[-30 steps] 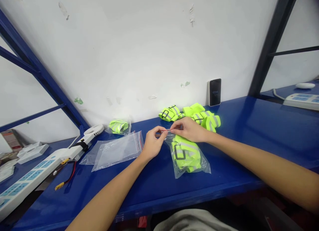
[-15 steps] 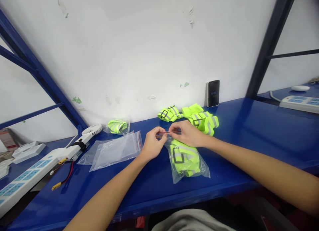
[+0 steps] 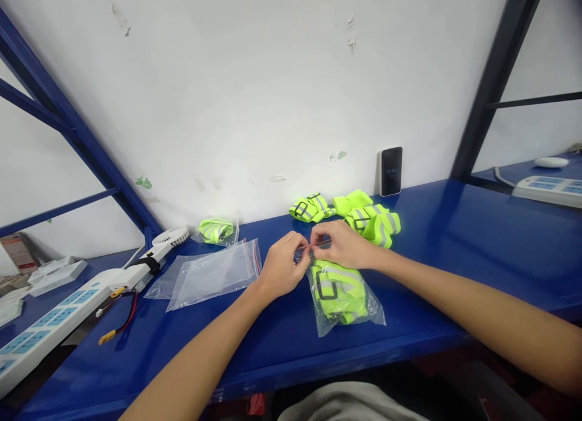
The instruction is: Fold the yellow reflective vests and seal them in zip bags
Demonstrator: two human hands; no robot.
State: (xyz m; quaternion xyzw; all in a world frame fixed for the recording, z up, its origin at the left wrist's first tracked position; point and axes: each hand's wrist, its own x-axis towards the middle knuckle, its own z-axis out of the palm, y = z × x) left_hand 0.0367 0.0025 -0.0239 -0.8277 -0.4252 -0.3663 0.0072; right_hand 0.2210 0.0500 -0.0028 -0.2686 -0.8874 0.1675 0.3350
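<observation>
Far left of our fingers [image 3: 301,244], a white power strip [image 3: 40,333] and a small fan [image 3: 170,236] lie on the glossy blue table [image 3: 454,245], then empty clear bags [image 3: 213,274]. Our left hand [image 3: 284,269] and right hand [image 3: 343,246] pinch the zip edge of the bagged vest [image 3: 341,291], which lies just beneath them. Beyond to the right, loose vests [image 3: 366,216] lie heaped and a phone [image 3: 391,169] leans on the scuffed white wall [image 3: 254,94].

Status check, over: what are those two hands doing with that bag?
Left hand, right hand: both pinching mouth of bag. Bag flat on shelf, green vest inside. Nothing blocking; empty bags lie left.
</observation>
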